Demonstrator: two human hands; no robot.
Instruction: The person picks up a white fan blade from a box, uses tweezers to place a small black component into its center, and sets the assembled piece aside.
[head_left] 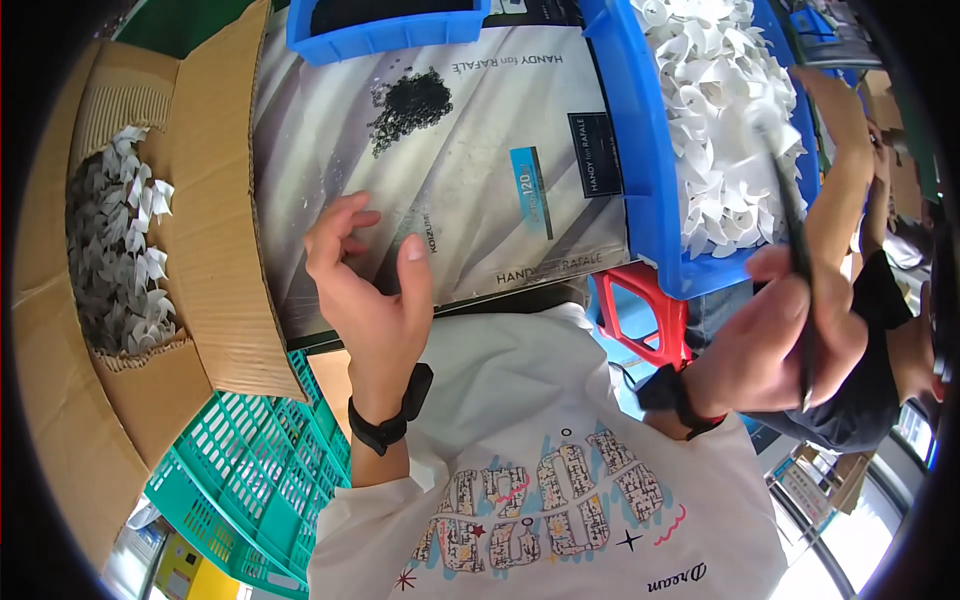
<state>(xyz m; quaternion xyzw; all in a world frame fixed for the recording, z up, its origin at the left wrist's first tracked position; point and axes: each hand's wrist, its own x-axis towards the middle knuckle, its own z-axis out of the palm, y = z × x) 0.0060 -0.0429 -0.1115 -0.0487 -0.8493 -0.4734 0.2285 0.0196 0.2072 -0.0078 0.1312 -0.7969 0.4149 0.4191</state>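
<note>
The left hand (365, 275) was seen raised over a flattened printed carton sheet (450, 150) that covered the table, its fingers loosely curled and its thumb held apart; nothing was gripped in it. A black band (390, 415) was worn on that wrist. The right hand (775, 345) was closed around a thin dark rod-like tool (795, 250), which was held upright with its upper end reaching over a blue bin (650, 190). The bin was filled with small white moulded plastic parts (720, 110), piled up to its rim. The tool's tip was blurred, so whether it touched the white parts could not be told. A black band was worn on the right wrist too.

A small heap of black granules (410, 100) was found on the carton sheet, well apart from the left hand. A second blue tray (385, 30) was set at the far edge. At the left an open cardboard box (200, 200) was placed, holding more pale parts (115, 240). Below it a green plastic crate (250, 470) was seen, and a red frame (650, 315) beneath the blue bin. Another person's arm (845, 160) was stretched along the right side.
</note>
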